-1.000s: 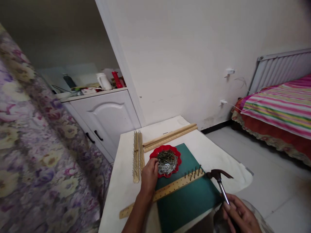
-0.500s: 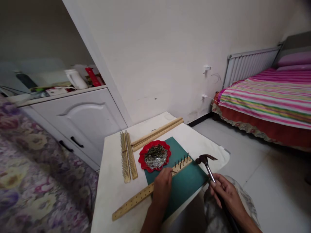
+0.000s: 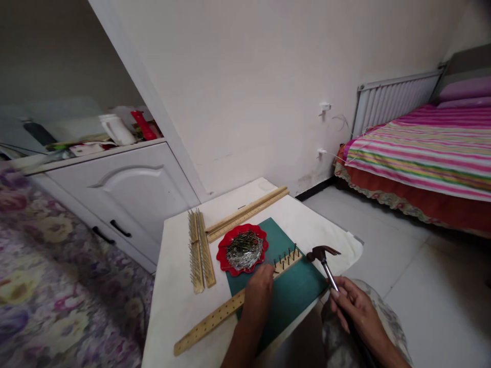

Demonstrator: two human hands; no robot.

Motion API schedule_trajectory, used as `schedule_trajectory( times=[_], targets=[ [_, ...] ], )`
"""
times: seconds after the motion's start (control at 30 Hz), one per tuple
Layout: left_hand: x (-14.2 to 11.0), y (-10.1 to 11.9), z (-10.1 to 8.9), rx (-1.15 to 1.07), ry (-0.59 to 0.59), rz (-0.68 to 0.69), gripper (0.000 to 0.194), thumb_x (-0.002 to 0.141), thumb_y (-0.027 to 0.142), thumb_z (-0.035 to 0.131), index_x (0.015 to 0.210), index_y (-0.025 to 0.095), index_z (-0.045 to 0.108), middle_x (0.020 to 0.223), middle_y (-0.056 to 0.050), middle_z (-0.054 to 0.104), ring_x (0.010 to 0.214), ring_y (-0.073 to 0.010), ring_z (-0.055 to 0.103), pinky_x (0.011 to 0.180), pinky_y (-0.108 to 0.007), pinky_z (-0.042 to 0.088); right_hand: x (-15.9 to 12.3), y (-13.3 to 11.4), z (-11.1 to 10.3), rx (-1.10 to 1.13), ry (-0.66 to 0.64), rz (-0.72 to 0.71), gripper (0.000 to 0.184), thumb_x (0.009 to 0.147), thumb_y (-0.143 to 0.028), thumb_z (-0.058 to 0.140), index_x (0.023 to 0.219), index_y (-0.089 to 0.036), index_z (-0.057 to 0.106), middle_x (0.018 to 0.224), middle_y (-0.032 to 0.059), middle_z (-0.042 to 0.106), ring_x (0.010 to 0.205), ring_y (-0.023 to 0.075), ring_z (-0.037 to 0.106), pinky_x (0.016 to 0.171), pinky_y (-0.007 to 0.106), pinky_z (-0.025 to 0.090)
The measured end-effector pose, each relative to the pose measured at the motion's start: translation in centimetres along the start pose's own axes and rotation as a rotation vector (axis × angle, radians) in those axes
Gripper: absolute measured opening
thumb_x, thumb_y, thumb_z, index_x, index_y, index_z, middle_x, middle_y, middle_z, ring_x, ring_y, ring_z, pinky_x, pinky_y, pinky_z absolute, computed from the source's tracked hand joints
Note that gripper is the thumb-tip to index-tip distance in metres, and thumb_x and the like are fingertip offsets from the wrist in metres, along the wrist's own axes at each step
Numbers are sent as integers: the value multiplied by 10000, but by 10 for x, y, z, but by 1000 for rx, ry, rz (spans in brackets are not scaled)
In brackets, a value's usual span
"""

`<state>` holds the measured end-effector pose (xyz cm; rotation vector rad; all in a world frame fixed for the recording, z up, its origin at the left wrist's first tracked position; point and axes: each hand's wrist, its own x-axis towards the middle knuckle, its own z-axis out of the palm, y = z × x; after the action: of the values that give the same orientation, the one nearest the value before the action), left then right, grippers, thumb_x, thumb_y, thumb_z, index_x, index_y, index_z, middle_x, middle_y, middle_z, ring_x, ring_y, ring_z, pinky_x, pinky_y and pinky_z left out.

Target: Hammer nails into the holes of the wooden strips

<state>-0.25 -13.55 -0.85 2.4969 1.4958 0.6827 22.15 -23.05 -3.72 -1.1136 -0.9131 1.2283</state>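
A wooden strip with rows of holes (image 3: 209,326) lies slantwise across the table and a green mat (image 3: 293,296). Several dark nails (image 3: 285,258) stand upright in its right end. My left hand (image 3: 260,287) is closed over the middle of the strip, its fingertips pinching a nail (image 3: 275,272) low against the wood; the fingers hide part of it. Beyond that hand sits a red scalloped dish (image 3: 221,259) heaped with loose nails (image 3: 245,250). My right hand (image 3: 355,304) grips a claw hammer (image 3: 329,271) by its handle, its head raised just off the strip's right end.
Two nail-studded strips (image 3: 202,250) lie at the white table's (image 3: 164,306) left side. More wooden strips (image 3: 247,212) lie along its back. A cabinet (image 3: 126,189) and floral cloth (image 3: 57,286) are to the left. A bed (image 3: 418,153) stands at the right.
My left hand has shifted very slightly at the strip, still pinching there. The hammer stays in my right hand in nearly the same place. The view has turned a little.
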Motion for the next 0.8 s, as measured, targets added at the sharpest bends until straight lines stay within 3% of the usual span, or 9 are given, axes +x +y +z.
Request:
schedule_trajectory(
  times=[0.2,0.47,0.8],
  targets=[
    [4,7,5,-159,53,5,243,884,165,375,895,201,615,886,-48,649,830,-171,610,743,-270,459,0,-3,2,-5,12,-13,293,846,-429,580,1043,-219,523,582,-66,618,303,34,413,327,170,253],
    [6,12,24,-499,199,-271,122,810,238,508,866,197,609,809,-15,661,734,-157,613,681,-248,462,-4,-7,8,-26,-14,-27,292,851,-448,564,1023,-219,508,568,-63,619,302,29,403,330,166,245],
    [6,9,27,-497,213,-190,183,851,239,456,724,185,576,775,-15,579,714,-143,548,652,-242,418,-2,-40,60,-136,-215,73,246,875,-426,517,993,-209,513,537,-109,528,300,13,352,317,142,223]
  ],
)
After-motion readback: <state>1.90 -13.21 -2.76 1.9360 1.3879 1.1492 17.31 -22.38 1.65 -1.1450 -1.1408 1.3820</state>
